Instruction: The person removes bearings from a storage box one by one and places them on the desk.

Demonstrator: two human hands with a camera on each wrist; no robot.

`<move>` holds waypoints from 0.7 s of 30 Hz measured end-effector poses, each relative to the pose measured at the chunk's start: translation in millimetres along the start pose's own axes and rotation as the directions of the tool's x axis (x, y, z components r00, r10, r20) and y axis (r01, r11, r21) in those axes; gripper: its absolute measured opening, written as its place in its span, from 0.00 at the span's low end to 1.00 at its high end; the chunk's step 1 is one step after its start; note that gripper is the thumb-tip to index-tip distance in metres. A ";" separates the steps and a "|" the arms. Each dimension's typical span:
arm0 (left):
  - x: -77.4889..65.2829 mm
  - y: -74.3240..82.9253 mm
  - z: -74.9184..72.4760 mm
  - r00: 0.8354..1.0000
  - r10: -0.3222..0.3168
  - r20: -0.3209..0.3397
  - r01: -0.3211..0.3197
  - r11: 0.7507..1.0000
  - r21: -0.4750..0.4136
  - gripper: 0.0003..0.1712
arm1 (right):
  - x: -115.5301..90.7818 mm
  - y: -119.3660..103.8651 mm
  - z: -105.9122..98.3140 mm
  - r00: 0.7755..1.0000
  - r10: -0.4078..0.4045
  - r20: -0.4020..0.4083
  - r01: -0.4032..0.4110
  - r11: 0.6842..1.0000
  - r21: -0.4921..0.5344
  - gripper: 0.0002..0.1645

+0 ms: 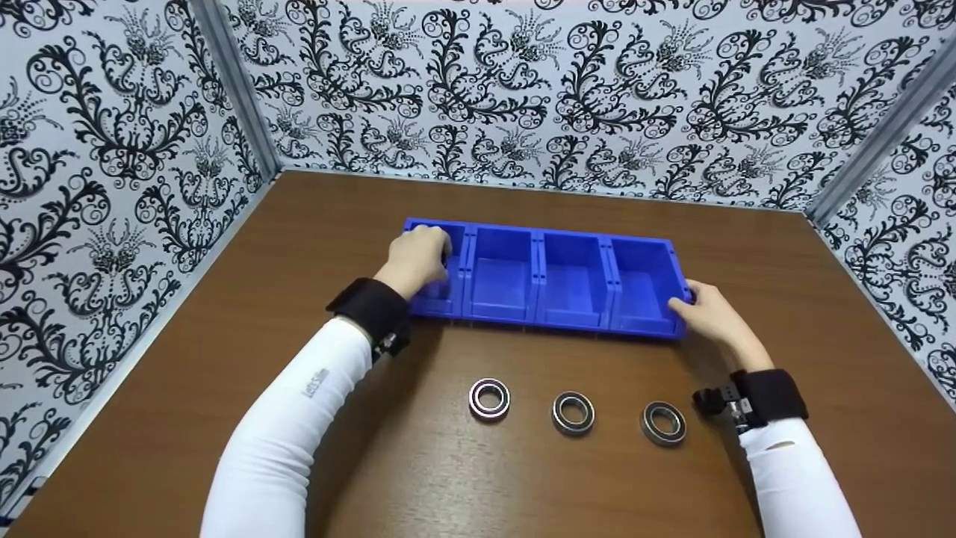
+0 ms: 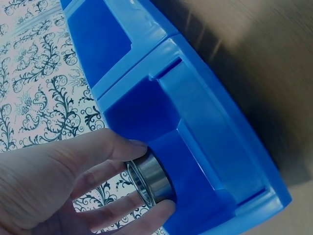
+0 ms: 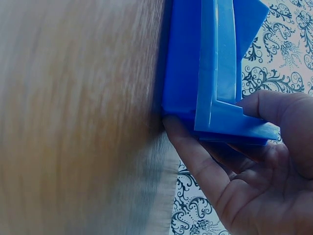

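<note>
A blue bin [image 1: 504,317] with several compartments in a row lies across the table. Over its leftmost compartment is my left hand [image 1: 417,258]. In the left wrist view that hand pinches a steel bearing [image 2: 151,178] between thumb and fingers, inside the compartment's opening; the head view mostly hides this bearing. At the bin's right end my right hand [image 1: 713,314] grips the side wall, its thumb on the inside and its fingers outside, as the right wrist view [image 3: 234,147] also shows. Three more bearings lie in front of the bin: a left one [image 1: 490,412], a middle one [image 1: 573,427] and a right one [image 1: 663,436].
The brown wooden table [image 1: 299,224] carries all of this. Black-and-white patterned walls [image 1: 508,97] enclose it at the back and sides, with grey posts [image 1: 239,90] in the corners. Black straps with small cameras sit on both wrists.
</note>
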State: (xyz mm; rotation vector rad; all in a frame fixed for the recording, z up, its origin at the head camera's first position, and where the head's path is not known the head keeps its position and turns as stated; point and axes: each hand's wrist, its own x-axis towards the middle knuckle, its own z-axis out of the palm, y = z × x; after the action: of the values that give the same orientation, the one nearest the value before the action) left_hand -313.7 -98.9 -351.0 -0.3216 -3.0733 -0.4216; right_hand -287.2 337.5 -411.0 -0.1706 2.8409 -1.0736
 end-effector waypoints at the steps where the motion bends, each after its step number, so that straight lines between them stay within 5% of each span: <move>1: 0.0 0.0 -0.2 1.000 0.002 -0.003 -0.002 1.000 0.000 0.20 | 0.1 0.3 0.0 1.000 -0.002 -0.001 0.002 1.000 0.000 0.29; 21: -0.3 4.2 -7.3 1.000 0.020 -0.008 -0.020 1.000 -0.005 0.18 | -2.6 -1.3 0.0 1.000 0.007 0.013 -0.007 1.000 0.029 0.31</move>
State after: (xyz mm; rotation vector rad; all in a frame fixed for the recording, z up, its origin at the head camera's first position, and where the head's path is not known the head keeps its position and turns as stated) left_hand -312.5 -97.0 -342.9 -0.3499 -3.0588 -0.4289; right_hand -284.6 336.9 -410.0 -0.1646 2.8107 -1.1078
